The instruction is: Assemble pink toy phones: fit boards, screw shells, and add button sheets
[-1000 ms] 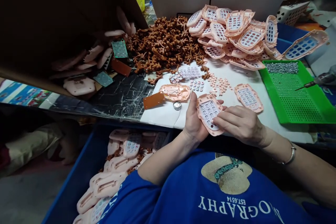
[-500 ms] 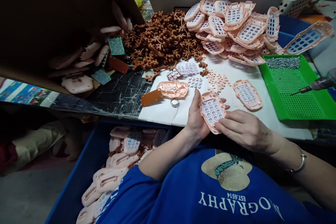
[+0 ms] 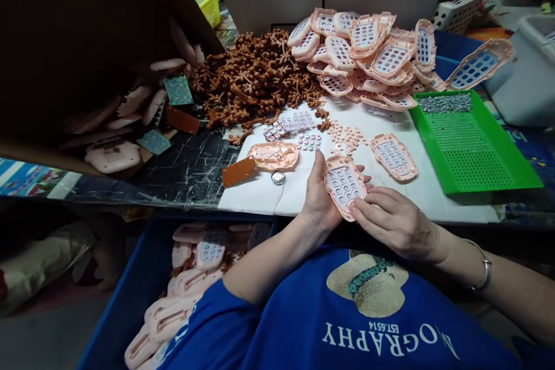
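Observation:
My left hand (image 3: pixel 319 199) cradles a pink plastic toy phone shell (image 3: pixel 346 185), its inner side up with a white keypad set in it. Fingers of my right hand (image 3: pixel 396 221) press together at the shell's lower right edge; whether a small part sits between them is hidden. Beyond the hands lies a scatter of tiny pink buttons (image 3: pixel 347 137). A second shell with a keypad (image 3: pixel 393 157) rests on the white sheet to the right. To the left are an open shell with wires (image 3: pixel 274 156), a brown circuit board (image 3: pixel 239 171) and a small round speaker (image 3: pixel 278 177).
A green tray (image 3: pixel 481 156) holding screws stands at the right. Behind are a heap of brown plastic pieces (image 3: pixel 260 78) and a pile of pink shells (image 3: pixel 359 58). A cardboard box (image 3: pixel 87 23) opens at the left; a blue bin (image 3: pixel 125 295) of shells sits below the table edge.
The view has shifted, so the scene sits further left. The power screwdriver over the green tray is out of view. Both hands stay at the same shell, with the right fingers still at its edge.

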Demonstrator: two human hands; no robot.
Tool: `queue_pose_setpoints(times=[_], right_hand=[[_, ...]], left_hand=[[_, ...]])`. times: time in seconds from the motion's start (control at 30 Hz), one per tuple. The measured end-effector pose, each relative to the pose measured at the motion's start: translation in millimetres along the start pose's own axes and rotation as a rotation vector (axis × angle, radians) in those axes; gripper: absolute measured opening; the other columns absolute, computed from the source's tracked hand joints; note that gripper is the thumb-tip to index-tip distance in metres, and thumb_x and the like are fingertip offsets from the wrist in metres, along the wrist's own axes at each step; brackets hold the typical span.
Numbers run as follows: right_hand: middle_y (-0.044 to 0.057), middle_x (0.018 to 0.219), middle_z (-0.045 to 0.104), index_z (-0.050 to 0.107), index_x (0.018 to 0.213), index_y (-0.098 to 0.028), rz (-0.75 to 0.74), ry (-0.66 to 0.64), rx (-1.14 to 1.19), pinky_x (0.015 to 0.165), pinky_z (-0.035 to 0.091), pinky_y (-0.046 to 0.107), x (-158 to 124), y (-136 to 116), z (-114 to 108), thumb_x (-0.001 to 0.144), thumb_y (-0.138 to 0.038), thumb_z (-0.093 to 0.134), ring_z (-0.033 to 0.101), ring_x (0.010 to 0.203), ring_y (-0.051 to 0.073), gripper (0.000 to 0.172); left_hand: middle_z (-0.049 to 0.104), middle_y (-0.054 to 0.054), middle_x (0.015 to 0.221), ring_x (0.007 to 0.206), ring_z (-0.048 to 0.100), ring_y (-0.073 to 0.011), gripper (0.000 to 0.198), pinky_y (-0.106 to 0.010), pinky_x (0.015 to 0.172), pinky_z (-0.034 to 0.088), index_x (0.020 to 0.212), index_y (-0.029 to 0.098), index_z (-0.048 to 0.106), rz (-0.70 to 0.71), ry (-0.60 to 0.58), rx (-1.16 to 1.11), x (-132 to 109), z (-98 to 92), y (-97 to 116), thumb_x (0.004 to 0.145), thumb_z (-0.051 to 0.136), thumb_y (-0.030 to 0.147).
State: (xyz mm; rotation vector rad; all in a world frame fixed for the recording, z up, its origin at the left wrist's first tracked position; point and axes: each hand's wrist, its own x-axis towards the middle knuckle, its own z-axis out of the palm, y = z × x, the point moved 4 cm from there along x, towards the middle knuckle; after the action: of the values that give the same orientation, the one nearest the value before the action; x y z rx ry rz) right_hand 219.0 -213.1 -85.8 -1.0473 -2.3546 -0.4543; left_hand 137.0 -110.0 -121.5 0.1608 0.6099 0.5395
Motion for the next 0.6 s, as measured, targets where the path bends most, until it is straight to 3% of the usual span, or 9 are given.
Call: queue_pose_setpoints(times=[0.17,0.3,0.43,0.6], right_hand=[[0.010,0.097,0.074,0.072,0.097,-0.010,-0.007,0.053,-0.123,0.098,0.052,0.044,-10.6,12.0,-13.1,0.087,-0.006,0.058,0.065,0.097,0.021,0.018],[0.007,0.096,0.075,0.071,0.102,-0.011,0.052,0.049,-0.190,0.102,0.047,0.044,-20.2,32.5,-25.2,0.088,-0.004,0.055,0.064,0.104,0.021,0.022],[0.004,0.101,0.076,0.070,0.105,-0.018,0.095,0.028,-0.315,0.101,0.044,0.045,-31.8,60.0,-32.9,0.087,-0.007,0.059,0.065,0.104,0.022,0.023],[0.006,0.098,0.076,0.069,0.103,-0.017,0.206,-0.089,-0.414,0.102,0.041,0.048,-46.6,85.9,-30.3,0.090,-0.009,0.056,0.065,0.100,0.024,0.020]], left_hand=[[0.071,-0.018,0.078,0.087,0.071,-0.0318,0.074,-0.048,0.088,0.053,0.083,0.009,0.067,-0.066,-0.030,-0.003,16.0,17.0,-8.1,0.092,0.025,0.069],[0.071,-0.022,0.087,0.098,0.068,-0.0346,0.083,-0.049,0.092,0.051,0.095,0.005,0.067,-0.104,-0.097,0.028,35.5,39.1,-14.2,0.090,0.021,0.074],[0.071,-0.019,0.101,0.103,0.067,-0.0283,0.066,-0.041,0.096,0.050,0.106,0.010,0.064,0.053,-0.121,0.084,42.7,50.1,-10.8,0.096,0.026,0.062],[0.068,-0.016,0.100,0.092,0.069,-0.0231,0.041,-0.036,0.090,0.052,0.100,0.012,0.063,0.130,-0.001,0.292,36.5,37.0,7.9,0.097,0.042,0.048]])
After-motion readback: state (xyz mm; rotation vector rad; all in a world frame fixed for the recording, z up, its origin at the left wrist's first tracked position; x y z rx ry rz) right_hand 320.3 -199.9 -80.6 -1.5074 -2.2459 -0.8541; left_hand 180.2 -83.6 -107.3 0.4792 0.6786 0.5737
